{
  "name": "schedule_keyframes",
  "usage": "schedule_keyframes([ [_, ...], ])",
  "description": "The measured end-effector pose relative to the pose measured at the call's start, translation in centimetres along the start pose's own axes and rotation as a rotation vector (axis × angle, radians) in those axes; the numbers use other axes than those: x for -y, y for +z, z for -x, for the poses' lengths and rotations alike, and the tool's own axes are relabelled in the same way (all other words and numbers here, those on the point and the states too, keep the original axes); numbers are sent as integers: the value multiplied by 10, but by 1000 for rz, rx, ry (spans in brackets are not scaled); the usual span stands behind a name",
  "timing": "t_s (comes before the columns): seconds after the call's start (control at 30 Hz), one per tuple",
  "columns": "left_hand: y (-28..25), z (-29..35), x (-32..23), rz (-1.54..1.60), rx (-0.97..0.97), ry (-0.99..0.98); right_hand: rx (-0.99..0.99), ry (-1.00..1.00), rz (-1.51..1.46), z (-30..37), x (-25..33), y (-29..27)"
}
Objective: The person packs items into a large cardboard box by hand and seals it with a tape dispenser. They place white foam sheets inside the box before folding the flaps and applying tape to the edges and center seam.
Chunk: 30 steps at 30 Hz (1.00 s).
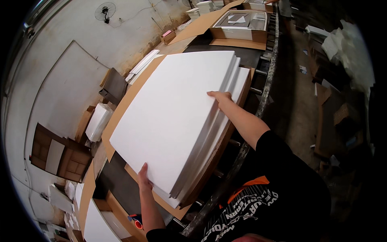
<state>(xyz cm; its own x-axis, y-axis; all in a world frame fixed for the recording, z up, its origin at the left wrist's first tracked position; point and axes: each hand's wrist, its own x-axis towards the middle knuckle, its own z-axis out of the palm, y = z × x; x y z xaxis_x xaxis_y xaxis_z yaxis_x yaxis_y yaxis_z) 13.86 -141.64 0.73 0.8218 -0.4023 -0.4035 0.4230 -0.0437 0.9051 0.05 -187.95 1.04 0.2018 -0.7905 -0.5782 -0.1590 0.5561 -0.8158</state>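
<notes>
A large white foam board (173, 109) lies in front of me, with further white layers showing below its right edge. Its stack sits over an open cardboard box (217, 171) on the roller conveyor. My left hand (144, 178) grips the near edge, thumb on top and the other fingers hidden beneath. On the right long edge, my right hand (221, 98) has its thumb over the top face; its remaining fingers are tucked out of sight. Beside my left forearm lies a blue tape dispenser with an orange-red roll (138, 224).
Farther along the conveyor rail (268, 86) stands another open box (240, 36) holding a framed panel. A box with a white sheet (96, 222) is at the lower left. Cardboard pieces (60, 153) lean by the wall, under a wall fan (105, 11). Plastic wrap (350, 52) is piled at right.
</notes>
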Motion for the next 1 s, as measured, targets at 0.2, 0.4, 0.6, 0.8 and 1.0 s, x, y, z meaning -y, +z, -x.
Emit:
schedule_keyframes([
  [0.2,-8,26,-11,311,176,41,292,-81,-406,29,29,-8],
  [0.4,80,31,3,438,223,243,432,-621,-216,169,-51,-43],
  [0.6,215,12,9,217,402,530,354,-791,-562,113,20,-113],
  [0.8,288,46,10,124,393,581,-3,-904,-314,-122,254,-157],
  [1.0,231,96,101,361,2,355,50,-1139,239,-392,353,-335],
])
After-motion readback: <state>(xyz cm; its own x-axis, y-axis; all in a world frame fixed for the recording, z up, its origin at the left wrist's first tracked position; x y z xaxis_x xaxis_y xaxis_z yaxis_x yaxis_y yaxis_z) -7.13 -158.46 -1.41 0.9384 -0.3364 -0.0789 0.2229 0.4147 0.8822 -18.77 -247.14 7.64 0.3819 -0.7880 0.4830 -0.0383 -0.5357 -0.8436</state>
